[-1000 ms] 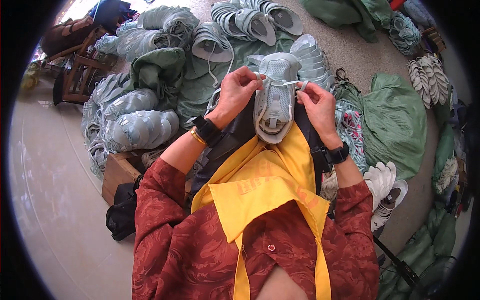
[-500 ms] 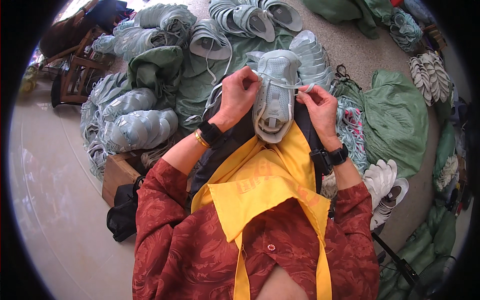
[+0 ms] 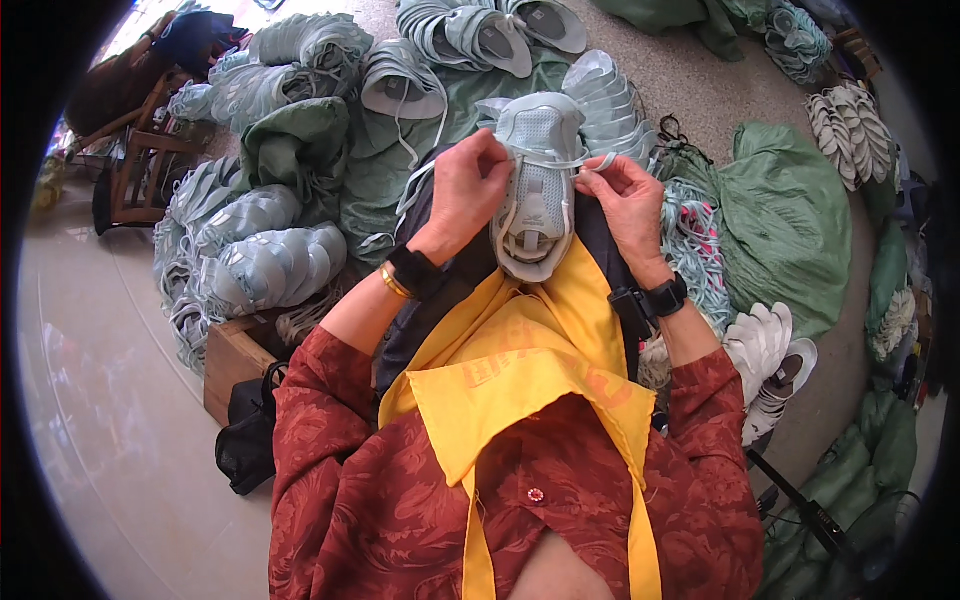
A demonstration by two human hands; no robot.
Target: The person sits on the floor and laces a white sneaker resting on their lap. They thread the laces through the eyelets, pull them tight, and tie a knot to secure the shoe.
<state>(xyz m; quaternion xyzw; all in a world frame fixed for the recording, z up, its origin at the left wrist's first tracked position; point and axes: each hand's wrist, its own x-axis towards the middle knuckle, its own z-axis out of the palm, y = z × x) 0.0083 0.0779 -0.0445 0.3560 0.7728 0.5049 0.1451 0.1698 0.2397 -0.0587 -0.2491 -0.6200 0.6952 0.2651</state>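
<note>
Across the floor (image 3: 110, 400): glossy tile at left, speckled ground farther out; from my distant station I see the goods ranged around the work, probably to stay within reach.
Green cloth (image 3: 385, 190): spread ahead, beneath some of the stock, presumably to keep it off the ground.
Yellow apron (image 3: 500, 375): laid over the dark trousers (image 3: 605, 260), likely to shield them.
Stacked uppers (image 3: 275, 265): at left, pale blue, nested one in another, which I take as a way to save room.
Shoe (image 3: 537, 205): at the knees, between the hands, just beyond the apron; seemingly propped there to free both hands. Its long axis runs away from the body; the rounded mesh end appears to point outward, the opening back toward me.
Left hand (image 3: 468, 195): fingers curled together at the shoe's left edge, apparently pinching the lace (image 3: 557, 164), tips partly hidden.
Right hand (image 3: 625, 200): thumb and forefinger pinching the lace, just off the right edge.
Lace: crossing the shoe's width, roughly square to its long axis.
</note>
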